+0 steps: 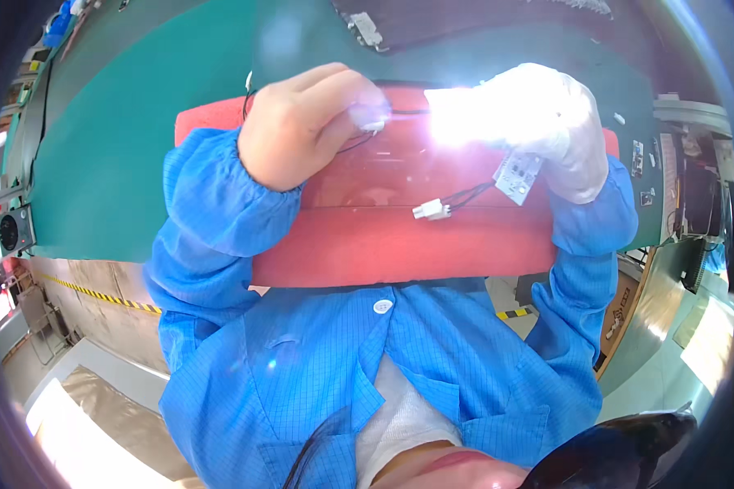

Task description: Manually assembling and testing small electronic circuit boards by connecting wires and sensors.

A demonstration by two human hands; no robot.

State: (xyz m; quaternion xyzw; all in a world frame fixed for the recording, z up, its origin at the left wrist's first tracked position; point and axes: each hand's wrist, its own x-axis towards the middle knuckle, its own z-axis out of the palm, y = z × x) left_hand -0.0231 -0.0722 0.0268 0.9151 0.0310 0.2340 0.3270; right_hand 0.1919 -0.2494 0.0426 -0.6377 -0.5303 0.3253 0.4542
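My left hand (289,126), bare, is closed in a pinch on a small white connector (372,122) with dark wires. A dark cable (410,112) runs from there toward a glaring lit LED board (462,116). My right hand (569,122), in a white glove, is closed around the board's right end, and glare hides its fingertips. Below that hand sticks out a small white circuit board (517,176). Its short dark wires end in a white plug (432,209), hanging over a red pad (400,253). Both hands are above this pad.
The red pad lies at the near edge of a green-topped table (122,163). A dark mat (465,28) with a small whitish part (365,29) is at the back. Small pieces (638,159) lie at the right. A black fan-like device (12,231) stands at far left.
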